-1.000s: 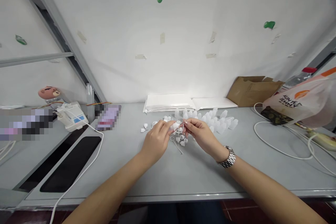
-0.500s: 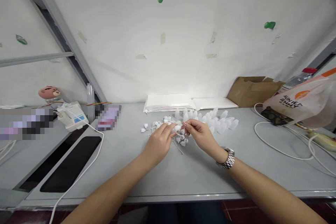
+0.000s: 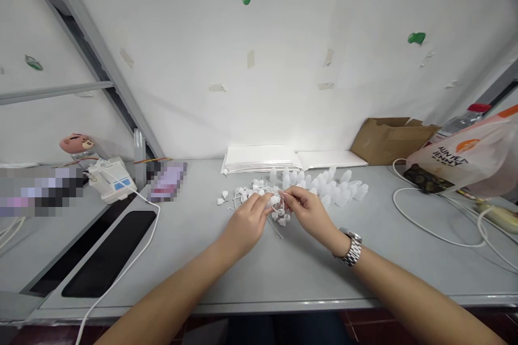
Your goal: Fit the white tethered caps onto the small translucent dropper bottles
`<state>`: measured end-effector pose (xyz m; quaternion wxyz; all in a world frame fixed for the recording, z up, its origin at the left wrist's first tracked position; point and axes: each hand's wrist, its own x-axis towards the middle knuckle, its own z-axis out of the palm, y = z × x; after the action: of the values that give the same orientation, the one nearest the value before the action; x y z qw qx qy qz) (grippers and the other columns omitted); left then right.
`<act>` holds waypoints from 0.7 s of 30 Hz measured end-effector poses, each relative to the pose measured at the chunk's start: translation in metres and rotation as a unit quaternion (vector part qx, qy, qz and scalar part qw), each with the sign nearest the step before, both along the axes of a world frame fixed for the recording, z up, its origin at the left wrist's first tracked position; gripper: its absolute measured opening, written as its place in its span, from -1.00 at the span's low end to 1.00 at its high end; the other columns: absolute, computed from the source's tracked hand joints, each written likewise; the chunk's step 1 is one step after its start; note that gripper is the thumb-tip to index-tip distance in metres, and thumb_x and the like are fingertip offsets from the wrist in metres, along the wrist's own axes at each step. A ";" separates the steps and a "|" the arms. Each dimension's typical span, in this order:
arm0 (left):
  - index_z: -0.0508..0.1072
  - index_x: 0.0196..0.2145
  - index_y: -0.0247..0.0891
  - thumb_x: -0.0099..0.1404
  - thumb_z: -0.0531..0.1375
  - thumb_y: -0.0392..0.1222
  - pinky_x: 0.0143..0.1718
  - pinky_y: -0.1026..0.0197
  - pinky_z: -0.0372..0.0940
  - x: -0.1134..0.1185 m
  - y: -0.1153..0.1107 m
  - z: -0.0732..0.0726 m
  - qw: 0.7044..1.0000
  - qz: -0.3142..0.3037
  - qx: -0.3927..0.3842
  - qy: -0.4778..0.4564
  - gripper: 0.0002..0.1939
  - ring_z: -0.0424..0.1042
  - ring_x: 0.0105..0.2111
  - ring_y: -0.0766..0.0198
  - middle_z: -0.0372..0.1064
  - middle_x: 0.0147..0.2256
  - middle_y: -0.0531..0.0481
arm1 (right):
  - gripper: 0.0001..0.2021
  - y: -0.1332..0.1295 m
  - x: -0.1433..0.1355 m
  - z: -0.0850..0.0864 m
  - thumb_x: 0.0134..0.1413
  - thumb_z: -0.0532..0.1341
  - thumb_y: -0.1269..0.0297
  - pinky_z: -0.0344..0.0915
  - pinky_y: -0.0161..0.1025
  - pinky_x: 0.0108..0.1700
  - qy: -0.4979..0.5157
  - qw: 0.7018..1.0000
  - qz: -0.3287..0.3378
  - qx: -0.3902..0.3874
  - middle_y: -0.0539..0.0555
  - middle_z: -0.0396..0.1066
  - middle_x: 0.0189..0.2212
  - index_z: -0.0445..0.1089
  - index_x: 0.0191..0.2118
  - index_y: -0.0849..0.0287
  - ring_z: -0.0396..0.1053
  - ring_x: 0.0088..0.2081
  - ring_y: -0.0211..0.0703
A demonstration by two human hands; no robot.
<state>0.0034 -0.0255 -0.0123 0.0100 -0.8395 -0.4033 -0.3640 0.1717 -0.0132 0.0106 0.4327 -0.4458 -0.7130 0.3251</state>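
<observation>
Over a pile of small white corded pieces [image 3: 244,193], my left hand [image 3: 250,221] pinches a small white piece [image 3: 274,200]. My right hand [image 3: 306,209] meets it from the right, its thumb and fingers pressed together at that piece; what lies between them is too small to make out. White cord hangs below the hands, and a few white pieces [image 3: 282,220] lie just under them. Several translucent white caps [image 3: 342,195] stand in a cluster behind and to the right of my right hand. Two loose white pieces [image 3: 220,201] lie left of the pile.
White flat sheets [image 3: 261,157] are stacked against the back wall. An open cardboard box [image 3: 390,140] and a plastic bag [image 3: 465,156] stand at the right, with a white cable near them. At the left are a black pad [image 3: 109,253], a white charger [image 3: 111,179] and a blurred phone-like item [image 3: 168,180].
My right hand has shifted slightly left and down towards my left hand. The left hand still holds the white piece in nearly the same place.
</observation>
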 end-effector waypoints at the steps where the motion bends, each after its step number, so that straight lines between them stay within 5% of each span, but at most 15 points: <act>1: 0.22 -0.04 -0.28 0.31 -0.09 -0.30 -0.29 0.21 0.32 0.000 0.000 0.000 1.000 0.001 -0.002 0.003 -0.72 0.36 -0.30 0.26 0.32 -0.30 -0.09 | -0.68 0.000 0.000 0.000 0.13 0.04 0.13 0.11 -0.28 -0.44 -0.002 1.000 0.001 -0.001 -0.03 0.22 -0.63 0.21 -0.58 0.14 0.18 -0.54 -0.25; 8: 0.25 -0.10 -0.22 0.29 -0.04 -0.27 -0.20 0.11 0.26 -0.009 0.013 0.006 0.997 0.052 -0.056 0.013 -0.77 0.33 -0.20 0.19 0.34 -0.22 -0.09 | -0.71 0.000 0.002 0.007 0.17 -0.01 0.12 0.13 -0.27 -0.42 -0.038 0.999 -0.011 0.023 -0.01 0.27 -0.57 0.26 -0.48 0.13 0.22 -0.50 -0.22; 14: 0.17 -0.20 -0.21 0.26 -0.05 -0.21 -0.11 0.04 0.20 -0.055 0.052 0.011 0.960 0.158 -0.146 -0.182 -0.86 0.34 -0.14 0.17 0.37 -0.17 -0.11 | -0.68 0.008 0.015 0.017 0.17 -0.03 0.06 0.13 -0.28 -0.44 -0.064 0.994 -0.082 0.041 0.01 0.31 -0.55 0.28 -0.43 0.14 0.23 -0.51 -0.22; 17: 0.23 -0.31 -0.18 0.18 0.04 -0.18 -0.08 0.06 0.17 -0.080 0.073 0.002 0.926 0.223 -0.197 -0.233 -0.91 0.34 -0.11 0.15 0.40 -0.15 -0.07 | -0.64 0.011 0.019 0.018 0.17 -0.05 0.05 0.12 -0.30 -0.48 -0.078 0.992 -0.093 0.036 -0.02 0.30 -0.58 0.26 -0.50 0.14 0.22 -0.54 -0.25; 21: 0.25 -0.39 -0.20 0.08 0.12 -0.16 -0.12 0.14 0.21 -0.096 0.096 -0.019 0.908 0.223 -0.227 -0.272 -0.87 0.39 -0.16 0.18 0.44 -0.21 -0.06 | -0.62 0.013 0.019 0.014 0.18 -0.06 0.05 0.12 -0.31 -0.48 -0.097 0.991 -0.082 0.039 -0.02 0.32 -0.56 0.26 -0.52 0.16 0.24 -0.53 -0.26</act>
<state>-0.0931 0.0701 -0.0317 -0.2102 -0.5762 -0.6387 -0.4647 0.1912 -0.0002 0.0249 0.4035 -0.5147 -0.7251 0.2157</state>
